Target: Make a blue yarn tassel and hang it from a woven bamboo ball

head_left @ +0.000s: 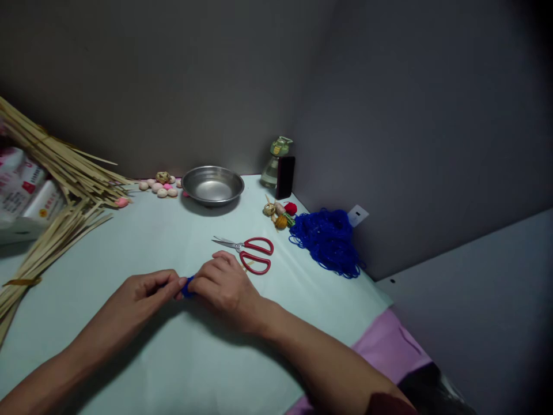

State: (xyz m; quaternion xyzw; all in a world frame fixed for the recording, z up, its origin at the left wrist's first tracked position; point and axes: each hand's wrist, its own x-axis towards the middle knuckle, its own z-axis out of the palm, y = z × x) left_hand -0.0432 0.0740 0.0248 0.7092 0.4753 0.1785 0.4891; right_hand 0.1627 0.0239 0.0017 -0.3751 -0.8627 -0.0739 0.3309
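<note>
Between my two hands is a small bundle of blue cord (187,287), mostly covered by the fingers. My left hand (151,294) pinches its left end between thumb and fingers. From the other side, my right hand (222,288) has its fingers curled onto the cord, and the fingertips are partly hidden. Red-handled scissors (256,255) lie just beyond my right hand, blades pointing left and slightly apart. A large heap of the same blue cord (326,239) rests at the right, against the wall.
A steel bowl (212,185) stands at the back beside several pale egg-shaped pieces (161,187). Small woven balls (280,221) lie before a phone (286,177) and a bottle (271,170). Straw-coloured strips (73,167) and tissue packs (34,196) crowd the left.
</note>
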